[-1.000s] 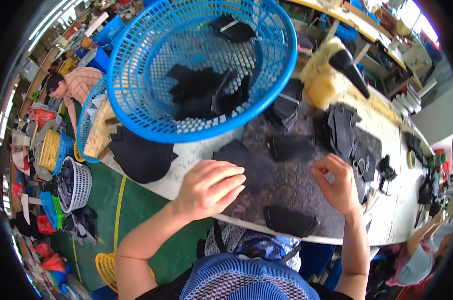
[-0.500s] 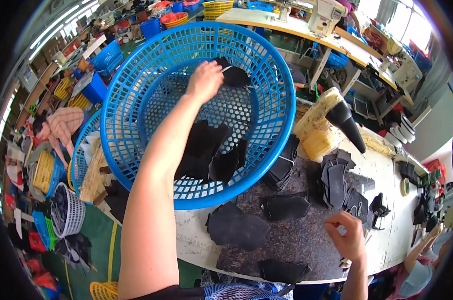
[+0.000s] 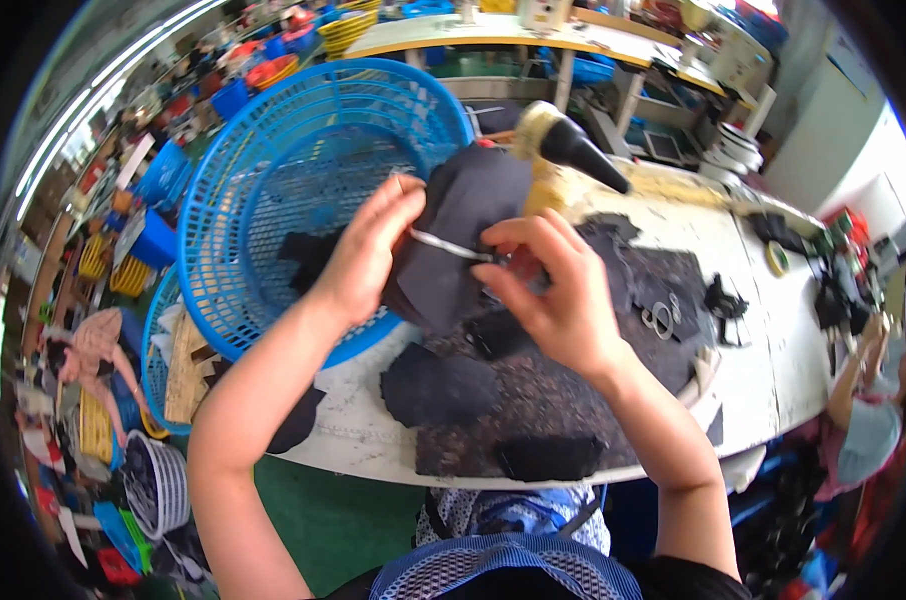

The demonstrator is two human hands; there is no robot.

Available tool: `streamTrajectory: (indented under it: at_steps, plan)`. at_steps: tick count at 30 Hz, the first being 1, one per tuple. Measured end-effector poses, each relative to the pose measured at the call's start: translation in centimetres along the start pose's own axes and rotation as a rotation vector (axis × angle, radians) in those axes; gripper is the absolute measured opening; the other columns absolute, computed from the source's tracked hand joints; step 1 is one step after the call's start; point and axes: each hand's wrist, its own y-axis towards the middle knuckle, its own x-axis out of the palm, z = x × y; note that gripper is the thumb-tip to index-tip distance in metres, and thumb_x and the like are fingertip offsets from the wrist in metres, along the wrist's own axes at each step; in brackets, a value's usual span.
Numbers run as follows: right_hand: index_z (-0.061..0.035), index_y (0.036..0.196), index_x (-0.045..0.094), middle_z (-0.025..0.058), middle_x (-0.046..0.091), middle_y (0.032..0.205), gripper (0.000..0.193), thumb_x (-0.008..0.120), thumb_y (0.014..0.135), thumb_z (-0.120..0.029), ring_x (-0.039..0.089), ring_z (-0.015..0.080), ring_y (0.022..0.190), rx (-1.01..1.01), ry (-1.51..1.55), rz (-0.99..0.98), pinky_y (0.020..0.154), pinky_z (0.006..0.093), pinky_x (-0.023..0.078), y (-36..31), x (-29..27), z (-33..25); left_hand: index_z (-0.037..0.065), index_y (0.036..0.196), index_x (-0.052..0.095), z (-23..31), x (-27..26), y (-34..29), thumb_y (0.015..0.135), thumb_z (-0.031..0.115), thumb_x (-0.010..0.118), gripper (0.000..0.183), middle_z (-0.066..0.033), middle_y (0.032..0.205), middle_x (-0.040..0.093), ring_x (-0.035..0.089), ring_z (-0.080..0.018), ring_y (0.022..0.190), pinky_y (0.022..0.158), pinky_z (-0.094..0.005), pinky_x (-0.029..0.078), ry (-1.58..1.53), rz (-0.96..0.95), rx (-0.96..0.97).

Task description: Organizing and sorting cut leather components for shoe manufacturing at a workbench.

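My left hand [image 3: 365,258] grips a dark, floppy fabric piece [image 3: 465,225] and holds it up over the near rim of a big blue plastic basket [image 3: 235,180]. My right hand [image 3: 555,292] meets it from the right, its fingers closed on small metal snips [image 3: 451,245] whose blades lie across the piece. More dark pieces [image 3: 303,255] lie inside the basket. Below my hands, cut dark pieces [image 3: 438,385] rest on the white worktable [image 3: 368,435].
A yellowish tool with a black cone tip [image 3: 571,148] stands behind the hands. Another pair of scissors [image 3: 659,320] lies on a dark mat at right. A second blue basket [image 3: 156,365] sits lower left. A co-worker [image 3: 868,420] sits at far right.
My left hand has come back out of the basket with a dark piece. My right hand has risen from the table's front edge and brought snips to the piece.
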Motion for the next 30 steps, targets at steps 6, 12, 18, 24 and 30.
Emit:
streamTrajectory:
  at_steps: [6,12,18,24,30]
  plan:
    - [-0.004,0.09,0.06,0.01,0.055,0.089,0.02,0.077,0.083,-0.011,0.063,0.0312,0.083,-0.129,-0.42,-0.039,0.07,0.0398,0.055,-6.8,-3.1,0.8,0.003,0.129,0.064,-4.6,9.4,-3.6,0.103,0.023,0.068,0.033,-0.0048,0.122,0.069,0.066,-0.0125,0.108,0.095,-0.0301,0.054,-0.046,-0.056,-0.217]
    - [-0.0049,0.098,0.058,0.0138,0.055,0.093,0.014,0.067,0.087,-0.006,0.063,0.0349,0.085,0.106,-0.418,-0.264,0.072,0.0458,0.056,-14.9,-11.5,1.1,0.004,0.127,0.066,-9.1,12.0,-1.2,0.103,0.023,0.066,0.03,-0.0109,0.121,0.074,0.073,-0.0221,0.109,0.098,-0.0399,0.058,-0.271,0.188,-0.138]
    - [-0.0045,0.106,0.066,0.0129,0.062,0.112,0.021,0.072,0.087,-0.004,0.067,0.0278,0.098,0.361,-1.091,-0.062,0.084,0.0389,0.057,-21.5,-21.7,7.2,0.007,0.13,0.066,-13.0,16.6,-2.5,0.104,0.025,0.066,0.032,-0.0083,0.128,0.072,0.07,-0.022,0.117,0.103,-0.0411,0.056,-0.522,0.179,-0.187]
    - [-0.0003,0.131,0.057,0.0097,0.068,0.114,0.051,0.082,0.092,-0.023,0.064,0.0152,0.103,0.72,0.356,0.105,0.084,0.0317,0.055,-16.5,-12.2,5.6,0.012,0.136,0.062,-15.8,21.1,-5.6,0.103,0.026,0.068,0.036,-0.0032,0.131,0.068,0.065,-0.0161,0.119,0.104,-0.0349,0.052,-0.527,0.234,-0.286]
    - [0.0005,0.123,0.063,0.0107,0.07,0.106,0.051,0.086,0.081,-0.016,0.067,0.0242,0.098,0.658,-0.222,-0.188,0.089,0.0378,0.054,-17.9,-14.6,9.9,0.003,0.134,0.055,-13.2,12.7,-10.3,0.104,0.009,0.062,0.031,-0.0126,0.13,0.065,0.064,-0.019,0.117,0.103,-0.0333,0.05,0.081,0.32,0.096]
